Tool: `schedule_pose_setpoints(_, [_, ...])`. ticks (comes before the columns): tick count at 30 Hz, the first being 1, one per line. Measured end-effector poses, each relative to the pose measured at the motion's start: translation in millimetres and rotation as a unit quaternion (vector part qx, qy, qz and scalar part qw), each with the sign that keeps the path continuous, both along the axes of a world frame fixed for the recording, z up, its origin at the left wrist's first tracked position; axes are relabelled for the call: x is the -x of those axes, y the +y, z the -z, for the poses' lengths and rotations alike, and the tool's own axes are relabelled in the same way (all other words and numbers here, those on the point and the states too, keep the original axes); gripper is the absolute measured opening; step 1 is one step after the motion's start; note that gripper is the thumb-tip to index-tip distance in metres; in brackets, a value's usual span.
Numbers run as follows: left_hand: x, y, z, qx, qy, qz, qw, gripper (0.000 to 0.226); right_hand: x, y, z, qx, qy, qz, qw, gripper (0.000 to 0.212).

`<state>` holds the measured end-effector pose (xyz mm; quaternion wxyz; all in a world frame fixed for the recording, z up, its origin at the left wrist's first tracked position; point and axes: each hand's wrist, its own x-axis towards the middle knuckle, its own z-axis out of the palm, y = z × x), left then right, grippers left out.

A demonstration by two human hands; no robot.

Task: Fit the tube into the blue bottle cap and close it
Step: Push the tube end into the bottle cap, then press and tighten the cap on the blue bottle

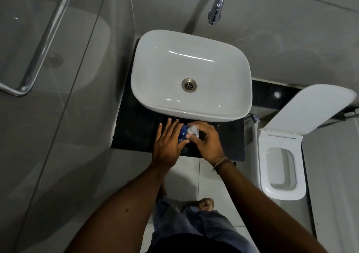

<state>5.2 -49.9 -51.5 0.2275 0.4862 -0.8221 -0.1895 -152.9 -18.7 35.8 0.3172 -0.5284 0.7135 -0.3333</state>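
Together our two hands meet over the dark speckled stone tabletop (136, 134), just short of the white ceramic basin (191, 74) beyond them. Our left hand (168, 143) lies with fingers stretched almost flat against the side of the small blue plastic bottle (182, 134), thumb tucked under it. Our right hand (207, 141) curls around the bottle's other side, fingers closed at the translucent white pump top (193, 130), which sits on the bottle between both hands. We cannot see the tube.
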Motion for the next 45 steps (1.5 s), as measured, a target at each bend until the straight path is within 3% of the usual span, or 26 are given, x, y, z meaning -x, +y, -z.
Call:
schedule_pose_setpoints(11, [2,3,1,-0.006,0.004,-0.009,1.000,0.060,-15,2,3,-0.003,-0.015,0.106,0.994,0.032])
schedule_pose_setpoints(14, [1,3,-1,-0.010,-0.001,-0.003,1.000,0.059,-8,2,-4,-0.034,-0.023,0.058,0.997,0.055])
schedule_pose_setpoints(17, [0,1,-2,-0.016,-0.013,0.006,1.000,0.062,8,10,-14,-0.071,-0.100,-0.009,0.992,0.088])
schedule_pose_setpoints(23, [0,1,-2,-0.027,-0.001,0.000,1.000,0.065,35,6,-39,-0.058,-0.031,-0.130,0.989,0.072])
schedule_pose_setpoints(31, [0,2,-3,-0.014,0.006,0.001,1.000,0.065,39,-15,-55,-0.068,0.044,-0.212,0.974,0.051])
schedule_pose_setpoints(45, [0,1,-2,-0.018,0.015,-0.001,1.000,0.062,21,-2,-47,-0.001,0.084,-0.147,0.985,0.046])
